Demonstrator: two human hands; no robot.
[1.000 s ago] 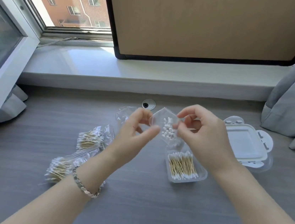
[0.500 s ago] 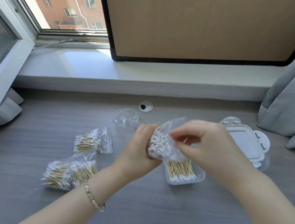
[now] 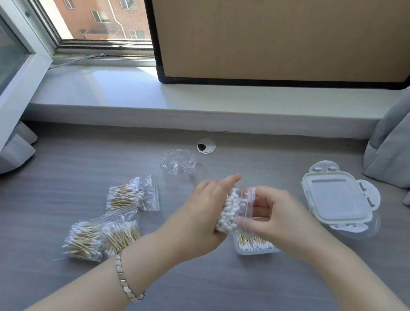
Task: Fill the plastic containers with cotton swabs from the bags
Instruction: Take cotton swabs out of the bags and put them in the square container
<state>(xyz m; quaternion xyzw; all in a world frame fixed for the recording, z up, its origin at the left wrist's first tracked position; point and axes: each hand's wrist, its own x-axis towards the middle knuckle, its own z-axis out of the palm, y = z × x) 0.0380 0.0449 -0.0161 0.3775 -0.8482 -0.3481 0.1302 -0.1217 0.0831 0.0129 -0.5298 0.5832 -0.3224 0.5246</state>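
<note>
The left hand (image 3: pixel 204 214) curls round a clear bag of cotton swabs (image 3: pixel 230 210), white tips toward the camera, held over the open container (image 3: pixel 254 249), which has swabs in it. The right hand (image 3: pixel 281 216) pinches the bag's plastic edge, seemingly its mouth, though the film is hard to read. Full bags (image 3: pixel 129 195) lie on the desk (image 3: pixel 207 297) to the left; a lid (image 3: pixel 335 201) sits to the right.

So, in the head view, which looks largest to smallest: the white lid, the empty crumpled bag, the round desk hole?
1. white lid
2. empty crumpled bag
3. round desk hole
All three lie far back, so nearness hardly matters.
</note>
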